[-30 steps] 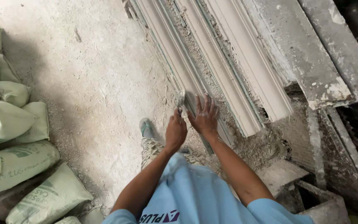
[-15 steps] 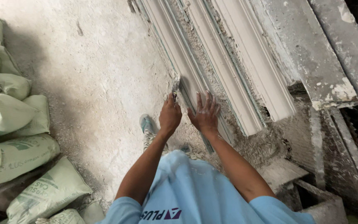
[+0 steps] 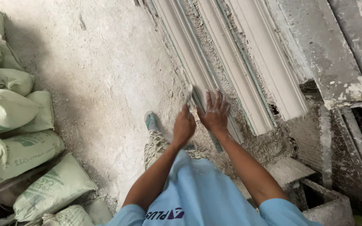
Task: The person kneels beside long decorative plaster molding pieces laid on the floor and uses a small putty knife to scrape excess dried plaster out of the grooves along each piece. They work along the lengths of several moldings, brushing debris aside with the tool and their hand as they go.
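Plaster dust everywhere on this one. From my remote seat, the right hand (image 3: 215, 114) lies flat with fingers spread on the near end of the nearest moulding strip (image 3: 197, 75), gripping nothing. The left hand (image 3: 184, 125) is curled shut around a small flat scraper (image 3: 189, 95), its blade sticking out just past the knuckles and touching the strip's left edge. Two more moulding strips (image 3: 248, 62) lie beyond the right fingertips, side by side on the crumb-covered bench (image 3: 327, 62). My guess: the scraping sits near the close end, so most of the length looks left to do. Cement sacks (image 3: 17, 125) sit well off to the left.
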Motion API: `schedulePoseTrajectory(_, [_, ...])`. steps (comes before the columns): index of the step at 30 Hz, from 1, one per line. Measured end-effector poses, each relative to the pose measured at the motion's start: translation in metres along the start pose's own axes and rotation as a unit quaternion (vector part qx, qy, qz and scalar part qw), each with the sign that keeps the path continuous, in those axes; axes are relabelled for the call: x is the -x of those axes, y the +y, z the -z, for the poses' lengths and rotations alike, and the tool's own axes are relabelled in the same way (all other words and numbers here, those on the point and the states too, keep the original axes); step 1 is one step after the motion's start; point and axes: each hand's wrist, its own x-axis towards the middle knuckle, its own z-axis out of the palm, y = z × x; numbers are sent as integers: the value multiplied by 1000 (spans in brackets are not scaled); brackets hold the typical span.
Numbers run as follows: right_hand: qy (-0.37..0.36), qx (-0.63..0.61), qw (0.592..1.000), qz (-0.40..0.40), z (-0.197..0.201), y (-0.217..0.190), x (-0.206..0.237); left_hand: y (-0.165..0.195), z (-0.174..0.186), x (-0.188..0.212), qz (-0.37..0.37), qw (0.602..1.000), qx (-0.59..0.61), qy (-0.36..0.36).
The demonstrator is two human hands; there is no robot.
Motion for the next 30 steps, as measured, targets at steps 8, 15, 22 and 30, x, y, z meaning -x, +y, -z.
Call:
schedulePoseTrajectory(8, [40,-8,999,8,8,-8,2,-1,9,-22,1,999,-31,-15])
schedulePoseTrajectory(15, [42,-13,999,6,22,-13,4,11,16,-32,49,996,-63,-29])
schedulePoseTrajectory(22, [18,26,999,2,30,-12,4,22,33,-59,4,1000,-22,21])
schedulePoseTrajectory(30, [70,-47,996,18,9,27,48,-21,76,-28,-130,990,-1,-58])
